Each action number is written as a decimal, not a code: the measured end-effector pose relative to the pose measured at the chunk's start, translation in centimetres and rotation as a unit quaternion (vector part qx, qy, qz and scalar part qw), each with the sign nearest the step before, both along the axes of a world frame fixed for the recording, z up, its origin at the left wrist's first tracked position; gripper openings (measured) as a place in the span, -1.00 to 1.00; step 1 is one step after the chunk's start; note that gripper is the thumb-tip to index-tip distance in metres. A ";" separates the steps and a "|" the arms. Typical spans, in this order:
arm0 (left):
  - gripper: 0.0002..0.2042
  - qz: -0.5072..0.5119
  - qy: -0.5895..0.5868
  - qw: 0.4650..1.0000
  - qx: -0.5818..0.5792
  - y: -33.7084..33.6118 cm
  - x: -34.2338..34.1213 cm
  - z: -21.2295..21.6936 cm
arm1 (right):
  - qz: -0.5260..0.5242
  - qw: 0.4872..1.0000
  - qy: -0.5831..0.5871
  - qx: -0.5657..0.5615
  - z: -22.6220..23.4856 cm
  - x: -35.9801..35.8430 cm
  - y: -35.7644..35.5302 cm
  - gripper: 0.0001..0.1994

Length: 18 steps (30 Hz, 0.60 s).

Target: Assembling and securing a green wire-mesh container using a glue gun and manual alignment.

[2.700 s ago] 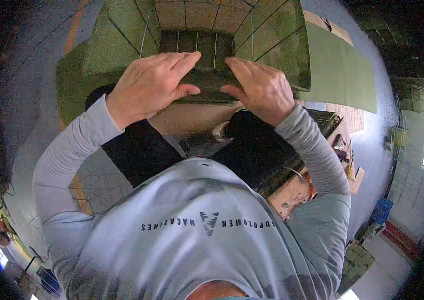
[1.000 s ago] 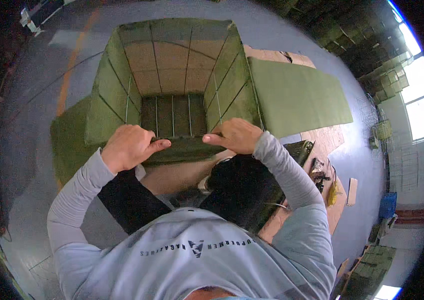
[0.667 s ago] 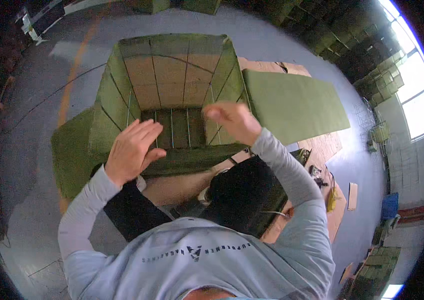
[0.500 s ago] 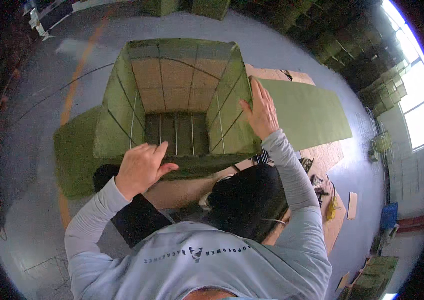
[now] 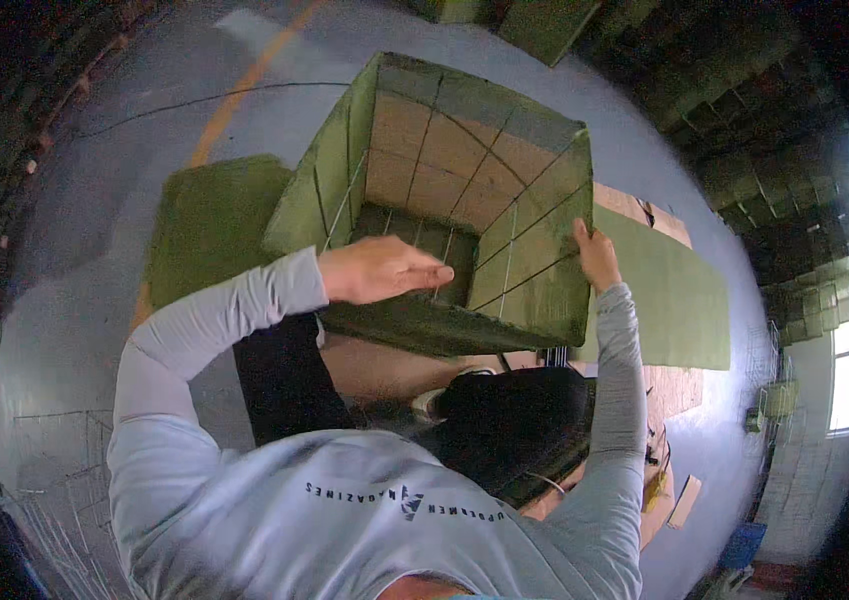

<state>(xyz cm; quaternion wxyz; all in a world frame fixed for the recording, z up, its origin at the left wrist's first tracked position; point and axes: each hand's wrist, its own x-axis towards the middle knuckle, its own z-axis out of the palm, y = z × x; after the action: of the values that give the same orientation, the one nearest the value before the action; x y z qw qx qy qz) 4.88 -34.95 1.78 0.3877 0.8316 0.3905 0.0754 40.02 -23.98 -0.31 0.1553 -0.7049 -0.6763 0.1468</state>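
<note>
The big open-topped green box w/ tan inner panels and thin wire grid lines (image 5: 464, 210) stood on the grey concrete floor (image 5: 124, 150), directly ahead of the person and above their knees in the head view. It sat tilted in the picture, its far wall toward the upper right, near wall lowest. Inside, tan rectangles showed on the far and R walls; the bottom looked dark green w/ grid lines.

Left hand (image 5: 379, 270) was out over the box's near-left corner, fingers straight and together, palm down, holding nothing. Fingertips pointed across the opening toward the R wall. Can't tell whether the palm touched the rim or hovered just above it. Grey long sleeve (image 5: 214, 310) ran back from it to the shoulder.

Right hand (image 5: 596, 255) was at the box's R wall, up by the outer top edge near the near-right corner, fingers flat against the green panel, not wrapped round anything. Thumb side hidden, so grip on the rim not clear.

Flat green panel (image 5: 664, 290) lay on the floor just R of the box, touching or nearly touching its R wall, w/ a strip of brown cardboard (image 5: 634, 205) showing at its far edge. Another flat green sheet (image 5: 209, 225) lay on the floor at the box's L side, partly under it.

Below the box's near wall: bare tan board (image 5: 384, 365), person's dark trousers (image 5: 284, 385), and a black bag-like item (image 5: 519, 425) near the R knee. More green stacks (image 5: 544, 25) stood well beyond the box's far wall.
</note>
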 end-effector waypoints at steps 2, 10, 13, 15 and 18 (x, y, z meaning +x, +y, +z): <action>-0.55 0.063 -0.012 0.989 0.136 -1.8 0.0 2.3 | -0.002 0.999 -0.027 0.019 0.0 0.7 0.7 -0.38; -0.55 0.405 0.095 0.872 0.260 4.9 -11.4 -0.8 | 0.016 0.992 -0.003 0.123 -2.6 1.1 5.2 -0.55; -0.58 0.379 0.235 0.863 0.237 6.4 -10.9 -1.4 | 0.034 0.989 0.005 0.146 -3.0 0.7 4.5 -0.60; -0.59 0.379 0.229 0.857 0.265 6.7 -10.2 -1.4 | 0.015 0.984 -0.001 0.176 -4.0 1.6 4.6 -0.62; -0.60 0.392 0.232 0.838 0.301 6.8 -10.4 -1.9 | -0.003 0.991 0.026 0.134 -2.3 0.0 4.0 -0.63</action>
<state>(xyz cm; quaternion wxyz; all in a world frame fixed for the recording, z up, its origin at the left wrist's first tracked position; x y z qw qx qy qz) -5.48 -28.16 -0.15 -0.0457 0.6779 0.7204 0.1392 40.00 -19.94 -2.56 0.2663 -0.6756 -0.6837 0.0723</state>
